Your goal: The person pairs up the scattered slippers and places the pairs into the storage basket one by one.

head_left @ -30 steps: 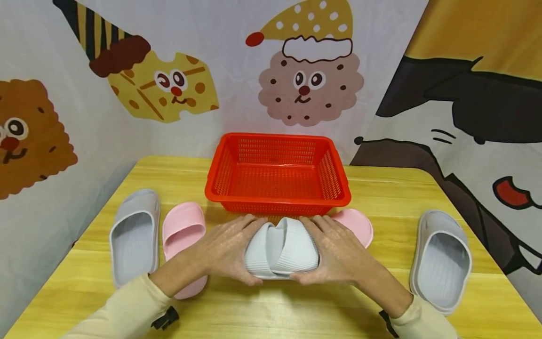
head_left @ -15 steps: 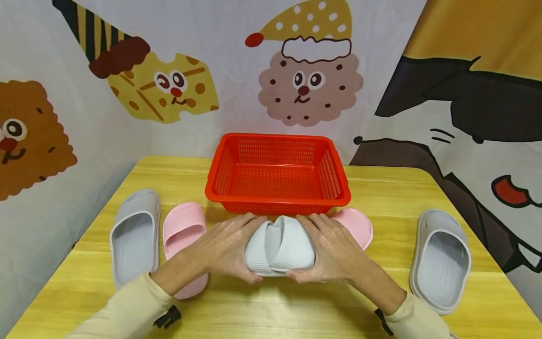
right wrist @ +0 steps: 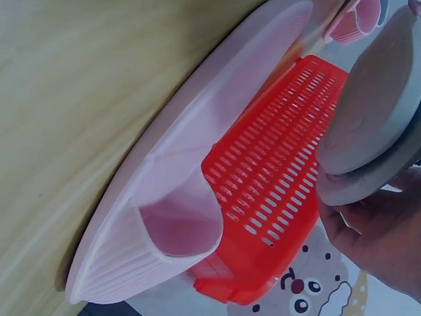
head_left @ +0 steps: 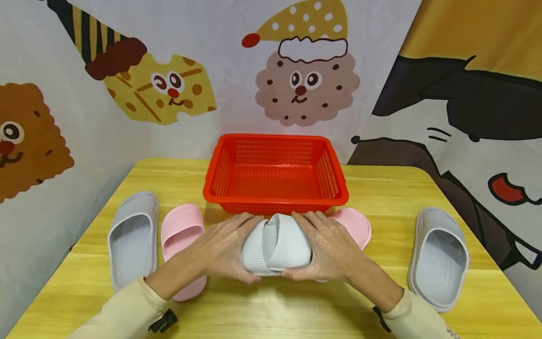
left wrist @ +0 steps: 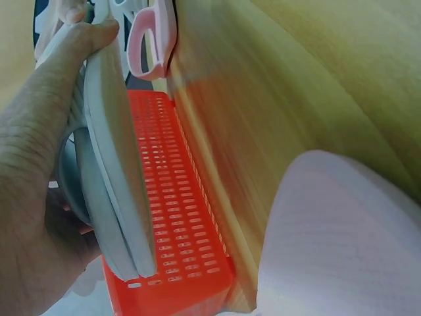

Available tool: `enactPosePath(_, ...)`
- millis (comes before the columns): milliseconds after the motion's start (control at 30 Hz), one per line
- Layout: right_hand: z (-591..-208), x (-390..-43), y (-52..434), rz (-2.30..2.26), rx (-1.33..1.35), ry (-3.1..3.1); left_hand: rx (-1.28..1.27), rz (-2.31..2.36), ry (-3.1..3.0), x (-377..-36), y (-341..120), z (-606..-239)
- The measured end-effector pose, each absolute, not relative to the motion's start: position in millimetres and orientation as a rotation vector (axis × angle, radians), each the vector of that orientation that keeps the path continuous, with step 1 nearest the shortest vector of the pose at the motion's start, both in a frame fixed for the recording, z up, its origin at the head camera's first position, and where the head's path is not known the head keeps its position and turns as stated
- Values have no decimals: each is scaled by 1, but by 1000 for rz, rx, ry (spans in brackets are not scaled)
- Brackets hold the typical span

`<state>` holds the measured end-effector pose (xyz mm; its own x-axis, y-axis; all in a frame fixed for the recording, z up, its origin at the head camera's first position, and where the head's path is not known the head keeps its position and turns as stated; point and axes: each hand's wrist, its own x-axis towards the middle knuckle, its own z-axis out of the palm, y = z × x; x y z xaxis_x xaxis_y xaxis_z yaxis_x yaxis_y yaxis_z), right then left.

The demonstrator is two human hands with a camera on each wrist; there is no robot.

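Observation:
In the head view, a pair of pale grey slippers point(head_left: 281, 247) with ribbed straps is held between both hands, in front of the red basket. My left hand point(head_left: 228, 247) grips them from the left, thumb underneath at the near side. From the right, my right hand point(head_left: 328, 247) grips the other end the same way. The left wrist view shows two slipper soles point(left wrist: 112, 178) pressed together above the table. In the right wrist view the slippers point(right wrist: 375, 105) also lie against each other. A pink slipper point(head_left: 353, 226) is partly hidden behind my right hand.
A red perforated basket point(head_left: 275, 201) stands at the back of the wooden table point(head_left: 275, 310). Left of my hands lie a pink slipper point(head_left: 183, 226) and a grey clog point(head_left: 134, 245). Another grey clog point(head_left: 440, 263) lies far right. A printed cloth point(head_left: 237, 61) hangs behind.
My right hand has moved slightly left, towards the left hand, and the slippers sit a little closer together and slightly higher in view. The head view has shifted a little.

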<state>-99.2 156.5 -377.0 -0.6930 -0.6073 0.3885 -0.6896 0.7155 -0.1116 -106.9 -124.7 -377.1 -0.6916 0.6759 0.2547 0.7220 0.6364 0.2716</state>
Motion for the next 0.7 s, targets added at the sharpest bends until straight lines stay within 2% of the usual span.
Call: enactPosePath(700, -372, -97, 160, 375, 1012, -2650, -1157, -504, -2726, -108, -126, -380)
